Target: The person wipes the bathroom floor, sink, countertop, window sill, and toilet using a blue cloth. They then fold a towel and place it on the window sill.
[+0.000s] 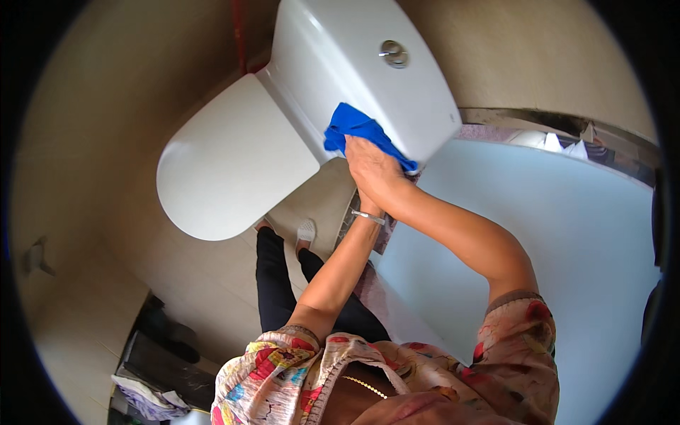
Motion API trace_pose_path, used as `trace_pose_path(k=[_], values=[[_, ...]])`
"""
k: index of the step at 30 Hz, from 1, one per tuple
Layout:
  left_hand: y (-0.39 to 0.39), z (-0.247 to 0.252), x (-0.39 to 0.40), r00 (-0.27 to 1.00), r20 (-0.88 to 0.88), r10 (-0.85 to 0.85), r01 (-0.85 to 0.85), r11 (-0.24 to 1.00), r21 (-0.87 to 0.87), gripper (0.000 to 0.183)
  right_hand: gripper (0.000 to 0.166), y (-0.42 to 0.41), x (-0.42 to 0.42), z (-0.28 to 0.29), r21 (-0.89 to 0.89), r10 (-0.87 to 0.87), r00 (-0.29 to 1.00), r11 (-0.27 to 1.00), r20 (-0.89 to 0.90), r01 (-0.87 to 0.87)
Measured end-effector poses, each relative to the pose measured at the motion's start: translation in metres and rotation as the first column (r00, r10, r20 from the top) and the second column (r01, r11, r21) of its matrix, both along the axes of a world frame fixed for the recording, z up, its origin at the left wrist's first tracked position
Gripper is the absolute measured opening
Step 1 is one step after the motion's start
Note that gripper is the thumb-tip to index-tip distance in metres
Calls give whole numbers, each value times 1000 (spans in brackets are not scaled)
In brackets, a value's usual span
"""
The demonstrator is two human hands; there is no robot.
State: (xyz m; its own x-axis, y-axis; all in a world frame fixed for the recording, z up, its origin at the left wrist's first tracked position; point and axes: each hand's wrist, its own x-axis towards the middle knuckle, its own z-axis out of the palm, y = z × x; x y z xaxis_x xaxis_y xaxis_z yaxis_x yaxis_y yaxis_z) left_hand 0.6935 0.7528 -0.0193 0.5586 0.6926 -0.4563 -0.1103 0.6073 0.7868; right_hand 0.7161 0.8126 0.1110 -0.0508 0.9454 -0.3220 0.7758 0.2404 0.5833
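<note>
A blue cloth (pixel 356 125) lies pressed against the side of the white toilet cistern (pixel 319 58), low down near its right corner. On the cloth rests my right hand (pixel 372 162), its fingers largely hidden in the folds. My left hand (pixel 368 201) is beneath and behind the right one, with a silver bangle at its wrist; its fingers are hidden, and its contact with the cloth cannot be made out. The white toilet lid (pixel 234 159) is down, left of both hands. A round chrome flush button (pixel 394 54) sits on top of the cistern.
A large pale blue smooth surface (pixel 510 223) spans the right side. White folded items (pixel 566 146) stand beyond its far edge. At lower left are a dark shelf or ledge (pixel 164 361) and a crumpled white and purple cloth (pixel 149 398). A red pipe-like strip (pixel 239 37) runs behind the toilet.
</note>
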Motion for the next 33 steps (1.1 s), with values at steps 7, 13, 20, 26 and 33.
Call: trace_pose_path(k=[7,13,20,26,33], values=[[99,154,6,971,-82,224,-68,588,806,58,46,-22,83,65,450,18,620,704,-785,549],[111,186,20,852,-486,194,514,-137,847,41,54,-37,59,8,536,122,525,86,-842,840],[89,184,-12,739,-669,83,535,-676,507,41,65,-11,-60,-98,-533,902,-379,220,-208,817],[74,206,-4,432,-758,489,445,-846,-293,46,61,-32,-34,-88,-350,618,-287,21,-732,937],[24,115,100,300,-628,718,561,-665,-493,55,57,-44,77,-195,-523,646,-424,44,-635,851]])
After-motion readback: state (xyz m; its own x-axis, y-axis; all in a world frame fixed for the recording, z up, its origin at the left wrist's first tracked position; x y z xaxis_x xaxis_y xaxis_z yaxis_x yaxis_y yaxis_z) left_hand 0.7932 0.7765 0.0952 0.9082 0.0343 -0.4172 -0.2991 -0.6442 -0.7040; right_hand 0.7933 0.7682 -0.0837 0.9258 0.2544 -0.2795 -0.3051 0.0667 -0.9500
